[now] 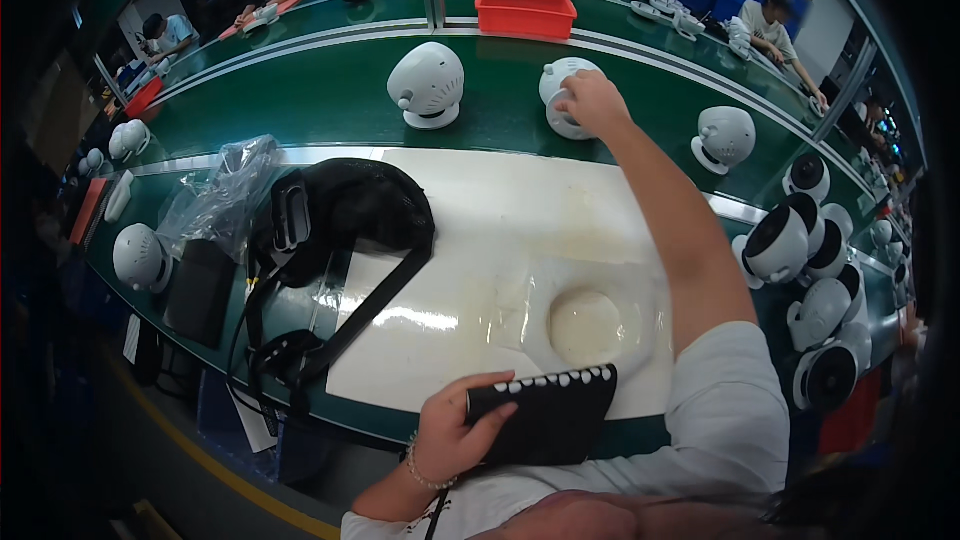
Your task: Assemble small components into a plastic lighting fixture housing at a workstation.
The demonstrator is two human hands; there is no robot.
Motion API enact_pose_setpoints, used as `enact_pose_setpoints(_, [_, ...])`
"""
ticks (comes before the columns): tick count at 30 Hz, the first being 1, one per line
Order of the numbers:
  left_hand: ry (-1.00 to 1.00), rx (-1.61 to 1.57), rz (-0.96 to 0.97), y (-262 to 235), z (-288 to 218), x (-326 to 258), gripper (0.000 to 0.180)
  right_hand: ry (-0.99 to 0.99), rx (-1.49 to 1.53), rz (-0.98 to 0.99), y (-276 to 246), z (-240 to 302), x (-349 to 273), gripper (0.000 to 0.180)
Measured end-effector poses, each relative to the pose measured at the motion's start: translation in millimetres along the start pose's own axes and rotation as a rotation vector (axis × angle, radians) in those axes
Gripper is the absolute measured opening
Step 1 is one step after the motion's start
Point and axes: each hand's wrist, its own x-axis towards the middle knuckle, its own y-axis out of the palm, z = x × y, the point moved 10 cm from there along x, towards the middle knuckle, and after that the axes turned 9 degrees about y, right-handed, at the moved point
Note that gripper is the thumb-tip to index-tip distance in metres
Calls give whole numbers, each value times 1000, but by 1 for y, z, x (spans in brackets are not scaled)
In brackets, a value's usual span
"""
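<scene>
My left hand (pixel 457 432) is closed on the left edge of a flat black pad (pixel 550 422), thumb on top. A row of small white round pieces lines the pad's upper edge. My right arm stretches forward to the green belt. There my right hand (pixel 597 103) grips a white round-headed device (pixel 568 78), shaped like a small desk fan, with its fingers curled at the head and base. The fingertips are partly hidden. A similar device (pixel 428 85) with vent slots stands to its left, and another (pixel 725 136) to its right, both untouched.
A white work sheet (pixel 480 230) carries a clear plastic mould with a round hollow (pixel 587 325). Left of it lie a black strapped bag (pixel 350 205), clear plastic film (pixel 225 190) and a dark box (pixel 200 290). Several devices (pixel 778 245) crowd the right. A red bin (pixel 525 14) and co-workers are beyond.
</scene>
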Motion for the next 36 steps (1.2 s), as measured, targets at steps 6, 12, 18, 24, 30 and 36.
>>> enact_pose_setpoints(6, [126, -83, -82, -9, -5, -14, 22, 248, 974, -64, -116, -15, -112, 26])
enact_pose_setpoints(12, [194, -235, -154, -4, -8, -24, 18, 526, 1613, 361, -109, 10, -228, 17])
enact_pose_setpoints(18, [191, -363, -207, 8, -15, -27, 19, 455, 1419, 546, -89, 7, -269, 32])
enact_pose_setpoints(24, [159, -409, -252, 14, -16, -26, 22, -385, 1034, 1, -179, 52, -301, 47])
enact_pose_setpoints(30, [85, -493, -261, 26, -42, -14, 29, -193, 1119, 218, -160, 56, -302, 30])
enact_pose_setpoints(36, [133, -399, -275, 18, -27, -20, 26, -4, 1237, 339, -148, 45, -301, 25])
